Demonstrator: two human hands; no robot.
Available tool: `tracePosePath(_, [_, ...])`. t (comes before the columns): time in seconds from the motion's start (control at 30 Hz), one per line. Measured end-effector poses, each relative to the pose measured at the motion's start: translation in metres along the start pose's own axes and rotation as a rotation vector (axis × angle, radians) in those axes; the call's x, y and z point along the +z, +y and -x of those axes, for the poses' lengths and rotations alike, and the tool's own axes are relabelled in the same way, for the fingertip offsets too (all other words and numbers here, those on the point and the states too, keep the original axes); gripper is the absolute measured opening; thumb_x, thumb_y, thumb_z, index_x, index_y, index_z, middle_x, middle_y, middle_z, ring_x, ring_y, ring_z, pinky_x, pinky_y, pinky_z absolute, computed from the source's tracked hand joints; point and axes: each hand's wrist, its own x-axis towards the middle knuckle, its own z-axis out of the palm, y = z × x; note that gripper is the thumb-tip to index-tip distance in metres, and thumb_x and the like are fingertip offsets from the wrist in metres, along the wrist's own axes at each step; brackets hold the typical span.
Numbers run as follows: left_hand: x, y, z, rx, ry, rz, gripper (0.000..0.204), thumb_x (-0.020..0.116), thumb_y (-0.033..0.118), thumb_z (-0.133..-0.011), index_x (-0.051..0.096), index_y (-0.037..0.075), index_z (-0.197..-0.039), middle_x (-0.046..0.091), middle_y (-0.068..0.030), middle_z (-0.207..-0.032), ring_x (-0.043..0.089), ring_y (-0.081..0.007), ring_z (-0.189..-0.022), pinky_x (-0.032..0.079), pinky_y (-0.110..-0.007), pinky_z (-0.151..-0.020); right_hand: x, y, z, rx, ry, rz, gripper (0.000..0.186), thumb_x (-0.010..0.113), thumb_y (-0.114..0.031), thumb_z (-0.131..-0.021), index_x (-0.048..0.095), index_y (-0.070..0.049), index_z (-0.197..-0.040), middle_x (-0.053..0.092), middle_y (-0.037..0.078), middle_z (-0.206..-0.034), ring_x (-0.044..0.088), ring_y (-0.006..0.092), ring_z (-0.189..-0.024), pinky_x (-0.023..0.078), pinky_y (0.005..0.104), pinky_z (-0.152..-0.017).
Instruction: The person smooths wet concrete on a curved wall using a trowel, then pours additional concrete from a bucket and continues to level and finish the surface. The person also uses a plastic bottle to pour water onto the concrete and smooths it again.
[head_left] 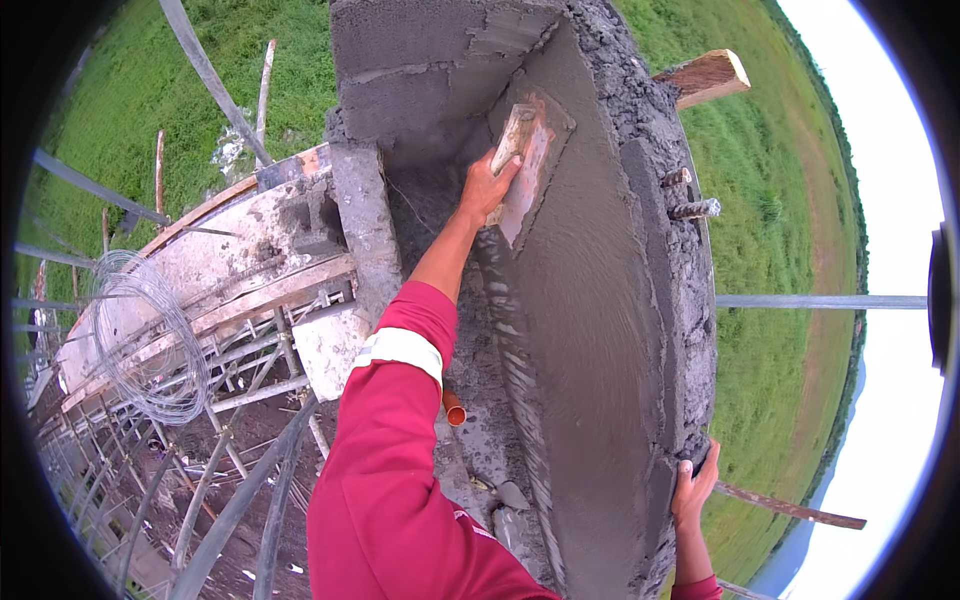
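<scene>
My left hand is closed round the wooden handle of a plastering float. The float's worn reddish-grey plate lies flat against wet grey mortar on the wall face, close to the inner corner with a block wall. Fresh mortar below it looks smoothed, with faint streaks. Lower right, my right hand grips the wall's rough outer edge, its thumb on the near side and its fingers over the far side. My left sleeve is dark red with a pale band.
An orange pipe end sticks out beside my left forearm. Steel bar ends and a timber piece jut from the wall's outer side. Coiled wire hangs at left above scaffold poles. Grass lies far below. A horizontal pole crosses at right.
</scene>
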Motion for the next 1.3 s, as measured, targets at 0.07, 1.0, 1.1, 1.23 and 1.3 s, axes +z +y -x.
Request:
tracePosePath(0.07, [-0.007,-0.024,0.011,-0.306,-0.091,0.006,0.053,0.064,0.043,-0.096,0.064,0.0,-0.127,0.072,-0.015,-0.099,0.067,-0.0192,-0.082,0.053,-0.035,-0.069,0.002,0.004,0.001,0.0,0.011,0.01,0.089,0.05,-0.072,-0.089,0.049,0.004,-0.135,0.062,0.028,-0.111,0.06,0.0453,-0.104,0.044,0.0499,-0.094])
tracePosePath(1.0, [-0.004,-0.031,0.029,-0.089,0.368,-0.512,0.078,0.052,-0.001,-0.097,0.012,0.017,-0.162,0.05,-0.0241,-0.13,0.055,-0.0478,-0.115,0.044,-0.051,-0.097,-0.006,-0.012,-0.006,0.067,-0.036,-0.109,0.093,0.055,-0.077,-0.083,0.051,0.004,-0.131,0.062,0.024,-0.106,0.063,0.0406,-0.098,0.048,0.0471,-0.089])
tracePosePath(1.1, [-0.009,-0.021,0.063,-0.182,0.376,-0.34,0.068,0.052,0.005,-0.099,0.022,0.01,-0.16,0.053,-0.025,-0.136,0.052,-0.0453,-0.125,0.042,-0.047,-0.104,-0.005,-0.011,-0.006,0.052,-0.025,-0.126,0.092,0.056,-0.075,-0.084,0.051,0.003,-0.131,0.062,0.024,-0.105,0.062,0.0411,-0.098,0.047,0.0474,-0.089])
tracePosePath(1.23, [-0.032,0.036,0.073,-0.156,0.3,0.01,0.053,0.057,0.021,-0.103,0.04,0.003,-0.149,0.063,-0.0153,-0.114,0.062,-0.0252,-0.093,0.051,-0.037,-0.08,-0.005,-0.013,-0.006,0.048,-0.019,-0.106,0.09,0.055,-0.074,-0.086,0.051,0.003,-0.131,0.062,0.024,-0.105,0.062,0.0406,-0.098,0.047,0.0471,-0.089])
tracePosePath(1.3, [-0.039,0.071,0.058,-0.248,0.131,0.357,0.05,0.058,0.03,-0.104,0.046,0.003,-0.143,0.055,-0.0005,-0.08,0.047,-0.0062,-0.058,0.042,-0.026,-0.05,-0.005,-0.013,-0.006,0.042,-0.019,-0.104,0.09,0.054,-0.074,-0.087,0.051,0.003,-0.131,0.062,0.024,-0.105,0.062,0.0396,-0.099,0.046,0.0469,-0.09])
